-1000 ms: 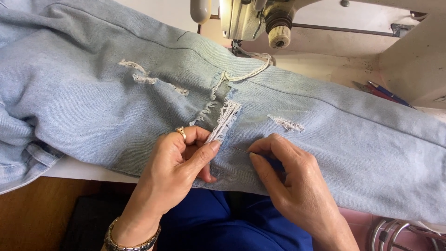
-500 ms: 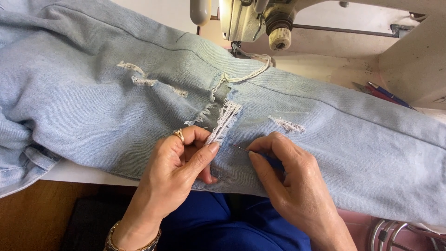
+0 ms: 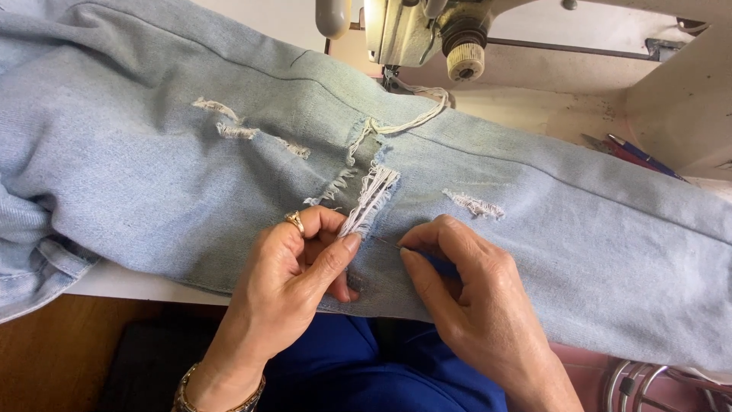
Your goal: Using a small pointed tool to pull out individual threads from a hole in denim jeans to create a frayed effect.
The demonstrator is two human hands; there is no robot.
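Two hands meet on the jeans point(image 3: 152, 168), which lie across the frame from upper left to lower right over the table edge. At far left you have bunched denim and a hem; a little right, small frayed rips point(image 3: 229, 126) sit well apart from your fingers. Your left hand point(image 3: 293, 278), ring on one finger, is closed on the fabric, thumb and forefinger pinching the lower end of the frayed strip point(image 3: 371, 197). That strip's long axis runs up and slightly right from your pinch toward the sewing machine point(image 3: 427, 34) at top centre, so it lies just above the left grip, nearer that hand. Your right hand point(image 3: 465, 286) sits just beside it, fingertips pinched shut on what looks like a thin needle point(image 3: 385, 243), pointing left at the strip's base; it is too fine to be sure. Farther right, another rip point(image 3: 474, 204), then pens point(image 3: 640, 156).
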